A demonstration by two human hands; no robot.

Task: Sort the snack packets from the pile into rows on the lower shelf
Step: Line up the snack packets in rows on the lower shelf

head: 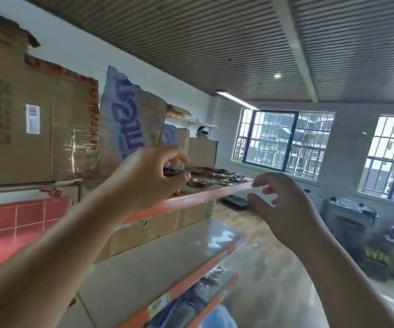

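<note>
Orange-edged shelf [191,198] at the frame centre carries the snack packets [215,176], their pile running rightward. Your left hand [148,178] is nearer and pinches one of them; your right hand [286,209], loosely curled, holds nothing.

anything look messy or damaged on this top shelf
Yes. The small dark snack packets lie in a loose jumble on the orange-edged shelf, not in rows; the left hand pinches one. Behind them, the brown cardboard box with blue lettering has a ragged, torn top edge.
</note>
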